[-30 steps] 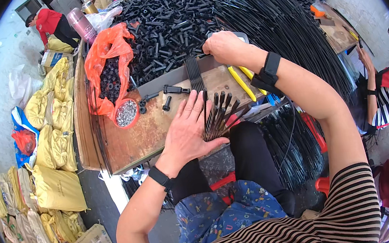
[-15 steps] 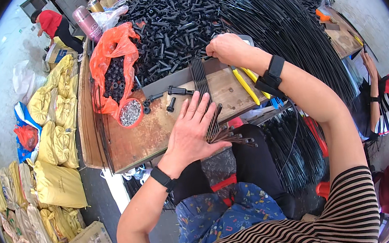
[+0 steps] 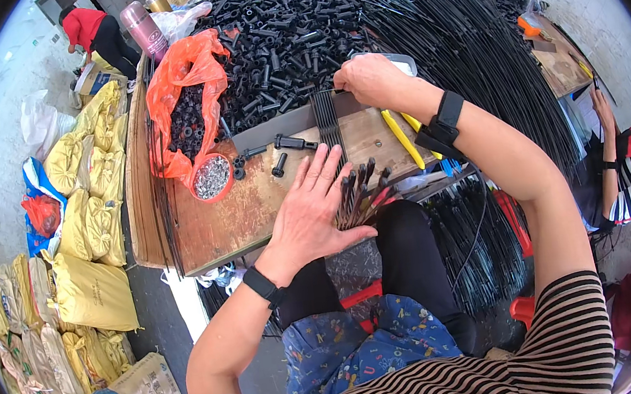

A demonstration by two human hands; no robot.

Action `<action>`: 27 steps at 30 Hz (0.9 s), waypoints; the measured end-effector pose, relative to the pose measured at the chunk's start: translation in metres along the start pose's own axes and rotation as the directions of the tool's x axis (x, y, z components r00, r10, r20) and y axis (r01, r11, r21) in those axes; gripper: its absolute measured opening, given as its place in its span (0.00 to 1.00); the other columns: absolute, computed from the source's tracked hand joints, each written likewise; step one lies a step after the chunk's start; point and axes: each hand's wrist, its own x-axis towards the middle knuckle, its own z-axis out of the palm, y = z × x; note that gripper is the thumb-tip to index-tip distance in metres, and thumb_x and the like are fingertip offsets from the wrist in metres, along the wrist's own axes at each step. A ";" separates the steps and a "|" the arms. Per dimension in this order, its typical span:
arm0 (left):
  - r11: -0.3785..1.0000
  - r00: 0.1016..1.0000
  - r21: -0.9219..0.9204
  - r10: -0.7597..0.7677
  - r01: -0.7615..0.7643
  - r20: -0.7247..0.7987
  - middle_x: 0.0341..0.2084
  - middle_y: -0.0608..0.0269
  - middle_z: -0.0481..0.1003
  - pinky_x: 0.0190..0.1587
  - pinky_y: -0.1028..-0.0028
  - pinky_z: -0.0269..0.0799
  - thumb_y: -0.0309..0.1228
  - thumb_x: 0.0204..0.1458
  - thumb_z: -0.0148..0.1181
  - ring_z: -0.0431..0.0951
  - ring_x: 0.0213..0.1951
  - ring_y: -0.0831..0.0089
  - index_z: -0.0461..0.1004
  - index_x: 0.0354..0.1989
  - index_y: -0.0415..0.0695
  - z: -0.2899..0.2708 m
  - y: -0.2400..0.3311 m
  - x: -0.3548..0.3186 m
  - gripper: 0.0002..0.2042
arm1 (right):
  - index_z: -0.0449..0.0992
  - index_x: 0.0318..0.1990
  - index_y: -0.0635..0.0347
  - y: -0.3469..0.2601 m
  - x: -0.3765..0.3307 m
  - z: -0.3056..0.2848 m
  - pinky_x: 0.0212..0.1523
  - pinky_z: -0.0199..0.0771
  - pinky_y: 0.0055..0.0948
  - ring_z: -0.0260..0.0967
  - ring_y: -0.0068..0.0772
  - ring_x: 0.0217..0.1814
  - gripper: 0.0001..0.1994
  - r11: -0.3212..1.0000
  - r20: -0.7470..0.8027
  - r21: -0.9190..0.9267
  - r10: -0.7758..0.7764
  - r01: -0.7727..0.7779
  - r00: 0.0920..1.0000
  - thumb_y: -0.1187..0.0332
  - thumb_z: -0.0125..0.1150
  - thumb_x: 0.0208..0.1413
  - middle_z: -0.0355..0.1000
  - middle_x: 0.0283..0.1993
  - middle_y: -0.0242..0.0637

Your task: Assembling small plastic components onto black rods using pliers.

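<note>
My left hand (image 3: 308,212) lies flat, fingers stretched and slightly spread, on a row of thin black rods (image 3: 327,122) at the front of the wooden bench (image 3: 237,225). The rods run side by side across a grey metal strip (image 3: 261,132); their near ends fan out past my thumb. Beyond the strip, my right hand (image 3: 370,78) is closed in a pinch beside the rods' far part. What its fingertips hold is too small to make out. Left of the rods lie a few loose black plastic fittings (image 3: 294,143), one standing apart near my left fingertips.
A heap of black fittings (image 3: 274,38) covers the bench's back, with long black rods (image 3: 471,62) to the right. Near the left side stand an orange bag (image 3: 164,97), a red-rimmed bowl of small metal pieces (image 3: 212,177) and a pink flask (image 3: 143,30). Yellow-handled pliers (image 3: 402,140) lie rightward.
The near ends of the rods have swung up and to the right, fanning out beside my left hand. Both hands keep nearly the same place and shape.
</note>
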 end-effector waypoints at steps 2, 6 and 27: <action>1.000 1.000 0.019 -0.006 0.006 -0.015 0.65 0.38 0.53 0.68 0.55 0.48 0.59 0.38 0.67 0.51 0.68 0.45 0.59 0.61 0.33 0.000 0.001 0.000 0.48 | 0.80 0.32 0.59 0.001 0.001 0.000 0.37 0.75 0.42 0.75 0.48 0.35 0.06 1.000 0.000 -0.009 -0.007 0.007 1.000 0.73 0.57 0.49 0.77 0.31 0.44; 1.000 0.999 0.011 0.001 -0.001 -0.047 0.62 0.31 0.55 0.68 0.55 0.49 0.59 0.38 0.67 0.53 0.67 0.43 0.64 0.55 0.28 0.000 0.001 0.000 0.46 | 0.79 0.32 0.59 0.002 0.002 0.002 0.37 0.74 0.42 0.75 0.47 0.36 0.05 1.000 0.004 -0.020 -0.018 0.018 1.000 0.73 0.57 0.49 0.76 0.31 0.42; 1.000 0.997 -0.019 0.022 -0.024 -0.075 0.61 0.34 0.60 0.68 0.58 0.50 0.60 0.38 0.66 0.56 0.66 0.47 0.62 0.58 0.27 0.002 -0.001 0.000 0.49 | 0.76 0.37 0.60 -0.005 0.002 0.006 0.37 0.72 0.42 0.75 0.47 0.37 0.08 0.999 -0.061 0.035 -0.030 0.032 0.998 0.74 0.56 0.49 0.76 0.30 0.44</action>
